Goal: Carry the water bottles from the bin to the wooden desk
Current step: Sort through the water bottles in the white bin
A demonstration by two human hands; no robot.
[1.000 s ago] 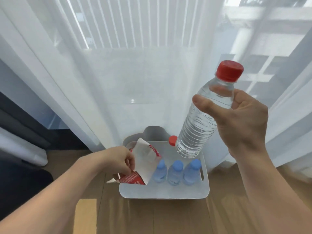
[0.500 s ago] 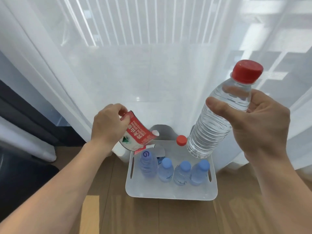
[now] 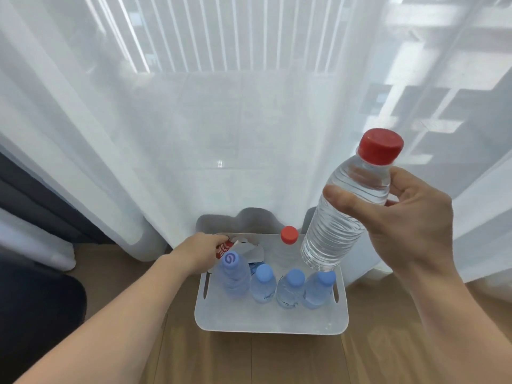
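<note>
A white plastic bin (image 3: pixel 270 321) sits on the wooden floor against the curtain. Inside stand several blue-capped water bottles (image 3: pixel 263 284) in a row and one red-capped bottle (image 3: pixel 289 245) behind them. My right hand (image 3: pixel 410 217) holds a clear red-capped water bottle (image 3: pixel 346 206) tilted, up in the air above the bin's right side. My left hand (image 3: pixel 198 254) is down at the bin's back left corner, fingers closed on a red and white torn label wrapper (image 3: pixel 225 248). The wooden desk is not in view.
A sheer white curtain (image 3: pixel 221 120) hangs right behind the bin, with a railing showing through it. A dark curtain and a dark object (image 3: pixel 36 306) sit at the left. Wooden floor (image 3: pixel 263 358) lies in front of the bin.
My left hand has dropped with the red and white wrapper from above the bin down to its back left corner. My right hand keeps the bottle raised, nearly still.
</note>
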